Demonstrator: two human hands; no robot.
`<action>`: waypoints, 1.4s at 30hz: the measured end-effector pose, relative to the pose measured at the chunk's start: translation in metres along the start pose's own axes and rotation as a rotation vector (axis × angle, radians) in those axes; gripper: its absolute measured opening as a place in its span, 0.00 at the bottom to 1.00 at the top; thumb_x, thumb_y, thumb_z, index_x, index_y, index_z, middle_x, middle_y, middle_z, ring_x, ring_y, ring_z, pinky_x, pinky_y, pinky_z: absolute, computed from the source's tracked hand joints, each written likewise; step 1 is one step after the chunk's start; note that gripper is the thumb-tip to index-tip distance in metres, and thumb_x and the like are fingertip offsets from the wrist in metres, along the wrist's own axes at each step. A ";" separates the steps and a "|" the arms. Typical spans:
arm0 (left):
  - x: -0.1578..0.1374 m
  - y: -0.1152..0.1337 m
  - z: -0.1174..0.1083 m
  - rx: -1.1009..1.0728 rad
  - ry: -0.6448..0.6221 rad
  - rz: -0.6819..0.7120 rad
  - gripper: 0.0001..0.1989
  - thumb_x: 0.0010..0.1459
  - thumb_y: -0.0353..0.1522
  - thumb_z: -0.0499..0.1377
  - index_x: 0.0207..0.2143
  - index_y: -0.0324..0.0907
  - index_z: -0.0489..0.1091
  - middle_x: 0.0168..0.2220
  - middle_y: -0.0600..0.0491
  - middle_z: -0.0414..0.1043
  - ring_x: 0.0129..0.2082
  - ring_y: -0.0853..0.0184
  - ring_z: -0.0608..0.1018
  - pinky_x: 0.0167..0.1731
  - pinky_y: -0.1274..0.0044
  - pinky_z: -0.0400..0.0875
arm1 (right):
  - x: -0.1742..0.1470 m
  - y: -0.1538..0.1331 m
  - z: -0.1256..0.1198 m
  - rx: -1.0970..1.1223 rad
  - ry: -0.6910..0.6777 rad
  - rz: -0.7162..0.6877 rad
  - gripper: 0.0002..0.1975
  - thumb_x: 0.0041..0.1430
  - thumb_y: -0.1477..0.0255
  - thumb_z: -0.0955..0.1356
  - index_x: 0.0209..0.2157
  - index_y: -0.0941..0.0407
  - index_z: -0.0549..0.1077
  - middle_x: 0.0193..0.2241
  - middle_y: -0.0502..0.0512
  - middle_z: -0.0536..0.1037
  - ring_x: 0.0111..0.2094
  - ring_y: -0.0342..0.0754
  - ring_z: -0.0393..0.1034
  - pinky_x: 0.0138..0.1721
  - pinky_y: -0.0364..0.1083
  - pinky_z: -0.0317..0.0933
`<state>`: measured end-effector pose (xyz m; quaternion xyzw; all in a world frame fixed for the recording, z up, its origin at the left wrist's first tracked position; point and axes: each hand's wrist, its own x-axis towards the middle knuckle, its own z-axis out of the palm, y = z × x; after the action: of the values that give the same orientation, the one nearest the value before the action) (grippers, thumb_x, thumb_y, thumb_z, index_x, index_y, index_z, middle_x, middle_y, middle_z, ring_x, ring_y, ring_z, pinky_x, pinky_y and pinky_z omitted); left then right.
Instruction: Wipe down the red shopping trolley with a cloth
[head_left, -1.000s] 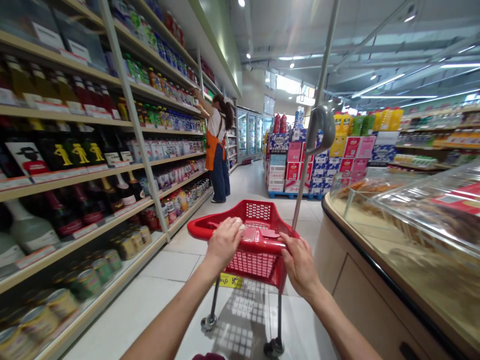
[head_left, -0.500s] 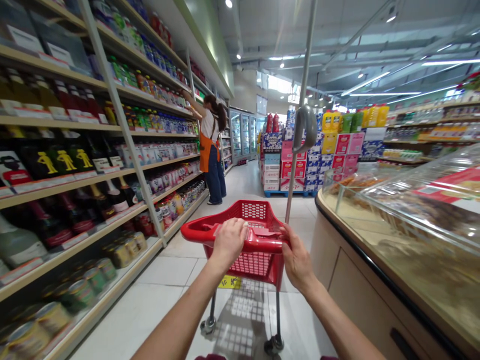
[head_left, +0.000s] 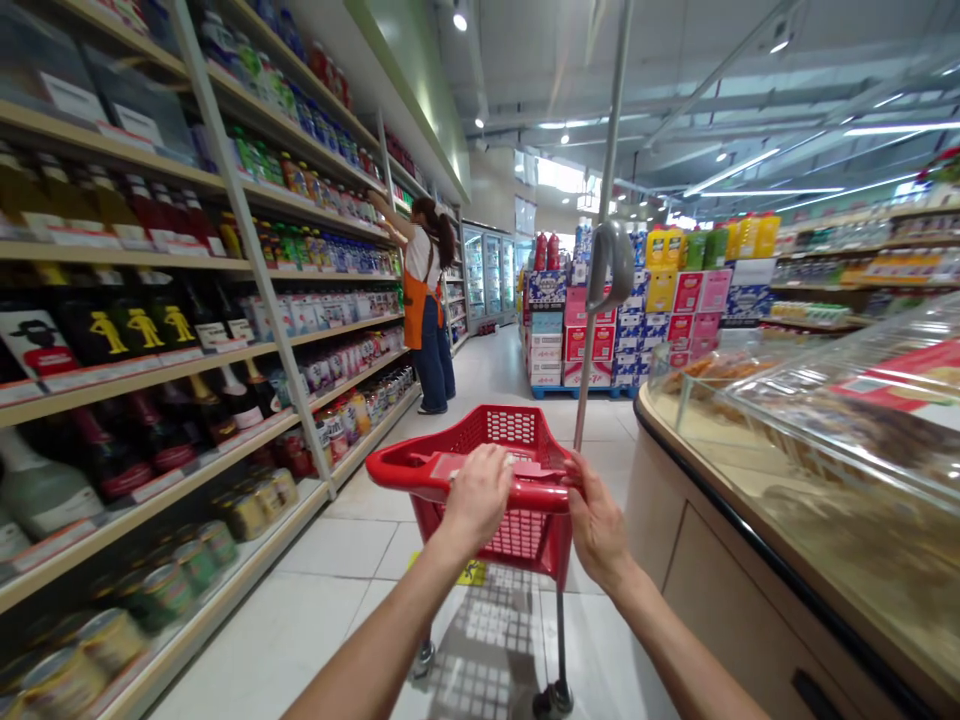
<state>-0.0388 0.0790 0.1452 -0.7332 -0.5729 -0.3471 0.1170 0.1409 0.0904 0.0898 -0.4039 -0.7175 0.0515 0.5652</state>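
Note:
A red plastic shopping cart (head_left: 517, 420) stands in front of me on the tiled floor. My left hand (head_left: 480, 495) lies over the middle of its handlebar, fingers curled down around it. At the handlebar's right end, my right hand (head_left: 598, 515) is closed round the corner, its thumb on the near side. Behind that hand a metal pole (head_left: 583, 395) rises from the cart's right side, with a grey fitting (head_left: 613, 266) partway up. The fingertips of both hands are partly hidden.
Shelves (head_left: 304, 400) of bottles and cans line the left. Further along, a person in an orange apron (head_left: 415, 310) reaches into them. A glass-topped counter (head_left: 690, 480) with packaged food stands close on the right. Ahead are stacked drink boxes (head_left: 589, 345) on a blue pallet (head_left: 551, 393).
My left hand has slid a little to the right along the handlebar. The right hand keeps its hold, and the view has shifted slightly.

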 end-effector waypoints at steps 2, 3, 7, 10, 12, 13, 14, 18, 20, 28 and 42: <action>0.000 0.017 0.008 -0.106 -0.027 -0.012 0.19 0.59 0.36 0.42 0.48 0.37 0.61 0.50 0.45 0.66 0.51 0.63 0.66 0.50 0.67 0.62 | 0.005 -0.005 0.000 -0.068 0.004 -0.043 0.21 0.59 0.68 0.55 0.54 0.55 0.56 0.45 0.59 0.69 0.46 0.51 0.64 0.44 0.54 0.60; 0.001 0.024 0.012 -0.179 -0.033 -0.032 0.20 0.60 0.36 0.40 0.50 0.37 0.60 0.51 0.45 0.64 0.52 0.63 0.65 0.50 0.67 0.61 | 0.010 -0.009 0.001 -0.108 -0.001 -0.070 0.20 0.59 0.68 0.56 0.53 0.55 0.58 0.47 0.60 0.68 0.47 0.52 0.62 0.45 0.55 0.59; 0.007 0.024 0.013 -0.408 0.022 -0.121 0.22 0.61 0.35 0.34 0.53 0.41 0.56 0.52 0.47 0.63 0.52 0.68 0.65 0.48 0.72 0.64 | 0.030 -0.036 0.010 -0.218 -0.129 -0.201 0.18 0.59 0.68 0.56 0.48 0.57 0.65 0.51 0.62 0.63 0.52 0.53 0.57 0.48 0.54 0.55; 0.004 -0.006 0.004 -0.317 0.129 -0.228 0.22 0.61 0.36 0.34 0.53 0.40 0.56 0.53 0.46 0.62 0.54 0.66 0.63 0.51 0.66 0.60 | 0.038 -0.062 0.028 -0.247 -0.313 -0.236 0.14 0.58 0.67 0.58 0.42 0.55 0.69 0.42 0.57 0.72 0.45 0.50 0.64 0.43 0.50 0.58; -0.002 -0.029 -0.001 -0.141 0.118 -0.244 0.21 0.60 0.37 0.38 0.49 0.39 0.61 0.52 0.45 0.63 0.54 0.61 0.62 0.53 0.59 0.54 | 0.037 -0.073 0.042 -0.301 -0.354 -0.235 0.11 0.55 0.66 0.61 0.38 0.54 0.70 0.39 0.57 0.73 0.41 0.51 0.66 0.41 0.50 0.59; -0.006 -0.039 -0.003 -0.050 0.084 -0.218 0.21 0.59 0.37 0.40 0.47 0.39 0.64 0.51 0.45 0.64 0.54 0.59 0.62 0.53 0.57 0.51 | 0.035 -0.076 0.047 -0.323 -0.341 -0.246 0.11 0.55 0.66 0.62 0.38 0.54 0.70 0.40 0.58 0.73 0.42 0.51 0.65 0.42 0.51 0.58; -0.010 -0.047 -0.004 0.024 0.044 -0.182 0.20 0.59 0.37 0.41 0.45 0.39 0.65 0.50 0.45 0.65 0.54 0.58 0.63 0.53 0.56 0.50 | 0.033 -0.077 0.050 -0.329 -0.326 -0.270 0.12 0.54 0.66 0.63 0.39 0.54 0.70 0.42 0.59 0.72 0.43 0.52 0.64 0.42 0.51 0.57; -0.021 -0.058 -0.008 0.153 -0.031 -0.105 0.20 0.59 0.36 0.39 0.45 0.40 0.66 0.50 0.48 0.65 0.53 0.62 0.64 0.53 0.62 0.53 | 0.037 -0.052 0.031 -0.264 -0.364 -0.325 0.10 0.56 0.70 0.61 0.37 0.53 0.71 0.40 0.55 0.73 0.39 0.47 0.66 0.41 0.47 0.58; -0.022 -0.056 -0.008 0.177 -0.039 -0.102 0.20 0.59 0.36 0.40 0.46 0.39 0.65 0.51 0.49 0.65 0.53 0.63 0.64 0.52 0.64 0.55 | 0.045 -0.025 0.010 -0.279 -0.378 -0.213 0.10 0.55 0.70 0.61 0.33 0.54 0.73 0.34 0.54 0.76 0.34 0.46 0.68 0.37 0.45 0.60; -0.019 -0.034 0.005 0.266 0.009 -0.077 0.21 0.57 0.37 0.44 0.47 0.35 0.65 0.50 0.44 0.65 0.52 0.58 0.64 0.51 0.64 0.57 | 0.014 0.035 -0.017 0.046 0.016 0.214 0.14 0.51 0.70 0.59 0.35 0.56 0.73 0.40 0.56 0.75 0.41 0.49 0.69 0.40 0.47 0.64; -0.019 0.012 0.026 0.234 0.067 -0.028 0.20 0.55 0.37 0.48 0.45 0.33 0.66 0.49 0.42 0.66 0.51 0.58 0.66 0.50 0.65 0.58 | 0.033 -0.005 -0.015 -0.292 -0.199 -0.073 0.11 0.54 0.70 0.60 0.33 0.53 0.73 0.34 0.54 0.76 0.36 0.47 0.69 0.38 0.47 0.63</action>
<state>-0.0195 0.0752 0.1165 -0.6945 -0.6153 -0.3039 0.2161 0.1498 0.1029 0.1231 -0.4480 -0.7841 -0.0339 0.4282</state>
